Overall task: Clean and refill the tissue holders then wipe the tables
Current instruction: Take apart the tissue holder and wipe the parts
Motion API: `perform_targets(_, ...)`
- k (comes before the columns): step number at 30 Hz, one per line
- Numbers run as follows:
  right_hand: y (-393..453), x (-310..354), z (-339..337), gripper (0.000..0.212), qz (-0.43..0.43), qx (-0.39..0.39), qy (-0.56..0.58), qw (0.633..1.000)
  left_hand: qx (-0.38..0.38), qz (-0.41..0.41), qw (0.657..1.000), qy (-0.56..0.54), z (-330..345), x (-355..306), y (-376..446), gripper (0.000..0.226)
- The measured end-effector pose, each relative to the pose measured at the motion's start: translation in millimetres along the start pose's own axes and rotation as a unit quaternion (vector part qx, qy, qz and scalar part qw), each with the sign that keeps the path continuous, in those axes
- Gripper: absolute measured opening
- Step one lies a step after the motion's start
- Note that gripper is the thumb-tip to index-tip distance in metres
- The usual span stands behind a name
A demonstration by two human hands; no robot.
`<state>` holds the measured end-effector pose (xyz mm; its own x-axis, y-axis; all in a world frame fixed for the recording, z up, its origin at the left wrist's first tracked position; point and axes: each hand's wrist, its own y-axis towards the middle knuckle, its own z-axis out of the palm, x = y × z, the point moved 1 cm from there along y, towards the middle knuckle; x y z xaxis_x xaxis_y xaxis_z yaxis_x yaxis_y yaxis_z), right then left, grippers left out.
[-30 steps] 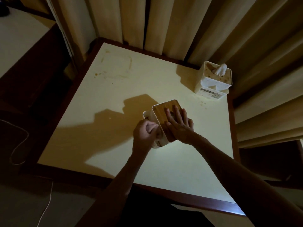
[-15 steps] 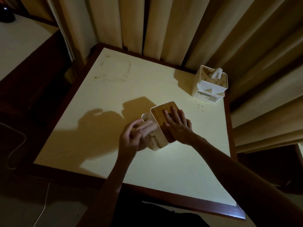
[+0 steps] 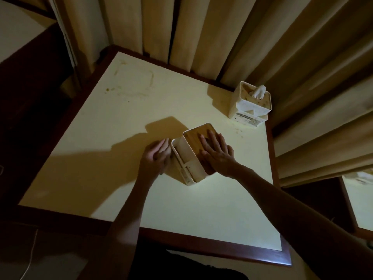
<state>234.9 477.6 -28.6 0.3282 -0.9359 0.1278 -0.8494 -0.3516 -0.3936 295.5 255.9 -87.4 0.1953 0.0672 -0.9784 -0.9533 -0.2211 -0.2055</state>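
In the head view, your right hand (image 3: pixel 217 153) is pressing flat, fingers straight, on the wooden lid of the tissue holder (image 3: pixel 192 156) at mid-table (image 3: pixel 121 122); your left hand (image 3: pixel 156 155) is touching its left wall, fingers relaxed. It's probably light, rigid, slippery plastic; be gripping both side walls

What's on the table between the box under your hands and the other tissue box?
Just bare table with a few small crumbs near the far tissue holder, in the head view.
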Motion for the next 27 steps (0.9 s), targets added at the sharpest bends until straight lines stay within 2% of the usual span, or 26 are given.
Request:
perform_targets(2, -0.7, 1.4, -1.5, 0.053, 0.005, -0.004, 0.011, 1.0, -0.001, 0.013, 1.0, 0.02, 2.5, -3.1, 1.5, 0.038)
perform_targets(4, -0.9, 2.1, -2.5, 0.054, 0.004, -0.001, 0.013, 1.0, -0.033, 0.039, 0.997, 0.052, 7.4, -6.2, 0.1, 0.032)
perform_targets(6, -0.4, 2.1, -1.1, 0.054, 0.002, -0.005, 0.006, 1.0, -0.071, 0.052, 0.995, 0.05, 12.8, -6.7, -4.7, 0.029)
perform_targets(8, 0.5, 1.6, 0.7, 0.054, 0.003, -0.011, -0.003, 1.0, -0.069, 0.065, 0.995, 0.041, 20.6, -1.0, -15.0, 0.024)
perform_targets(10, 1.4, 1.1, 2.0, 0.054, 0.007, -0.013, -0.012, 1.0, -0.042, 0.053, 0.998, 0.014, 33.8, 6.3, -34.5, 0.031)
perform_targets(13, 2.2, 1.1, 2.6, 0.054, 0.012, -0.014, -0.022, 1.0, -0.081, 0.032, 0.996, 0.007, 57.1, 12.5, -70.9, 0.057)
perform_targets(14, 2.5, 0.4, 3.1, 0.054, 0.013, -0.015, -0.022, 1.0, -0.092, 0.026, 0.995, 0.017, 64.0, 10.4, -80.6, 0.057)
perform_targets(16, 2.2, -1.2, 4.8, 0.055, 0.009, -0.021, -0.029, 0.999, -0.105, -0.002, 0.993, 0.045, 71.7, 1.3, -89.2, 0.041)
perform_targets(18, 1.8, -2.6, 6.0, 0.063, 0.002, -0.027, -0.042, 0.999, -0.137, 0.0, 0.988, 0.066, 70.8, 1.5, -75.4, 0.033)
perform_targets(20, 1.9, -4.1, 6.4, 0.07, -0.005, -0.028, -0.037, 0.999, -0.148, -0.003, 0.984, 0.094, 64.6, 6.9, -44.4, 0.042)
perform_targets(22, 1.6, -4.1, 5.2, 0.069, -0.008, -0.023, -0.026, 0.999, -0.166, -0.024, 0.979, 0.117, 55.2, 9.6, -7.4, 0.044)
perform_targets(24, 1.0, -3.1, 4.0, 0.063, -0.006, -0.014, -0.027, 1.0, -0.18, -0.041, 0.973, 0.142, 43.9, 9.0, 18.4, 0.034)
perform_targets(27, 0.7, -1.2, 2.1, 0.056, -0.001, -0.01, -0.025, 1.0, -0.181, -0.021, 0.973, 0.142, 39.6, 5.6, 18.0, 0.03)
